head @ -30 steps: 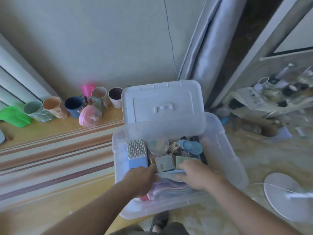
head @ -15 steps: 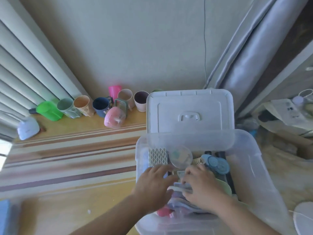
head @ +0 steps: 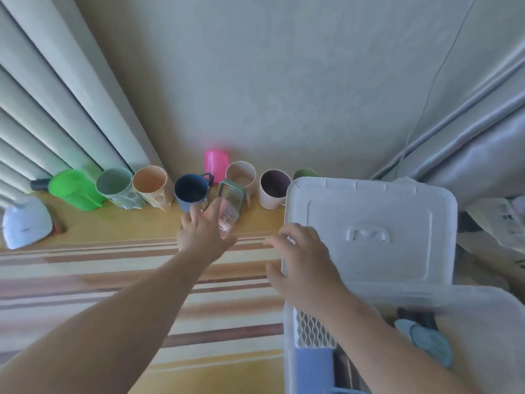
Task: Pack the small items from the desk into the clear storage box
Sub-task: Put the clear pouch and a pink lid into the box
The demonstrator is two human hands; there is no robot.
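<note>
The clear storage box (head: 289,354) sits at the lower right, its white lid (head: 369,231) propped up behind it. Inside I see a white lattice-patterned item (head: 312,328), a blue block (head: 312,365) and light-blue round pieces (head: 426,339). My left hand (head: 204,237) reaches across the desk and wraps a pink-tinted clear item (head: 225,220), which stands against a green-rimmed clear container (head: 231,194). The view is blurred there. My right hand (head: 301,263) hovers at the lid's left edge with fingers apart and nothing in it.
A row of cups lines the wall: green jug (head: 74,189), mint cup (head: 116,186), peach cup (head: 150,186), navy mug (head: 191,191), pink cup (head: 216,163), beige cup (head: 240,174), dark-lined cup (head: 272,186). A white gadget (head: 25,223) lies far left. A striped mat (head: 113,280) covers the desk.
Both hands have come up out of the box. The left went forward to the pink item by the cups; the right rose to the lid's edge. The view swung left and up.
</note>
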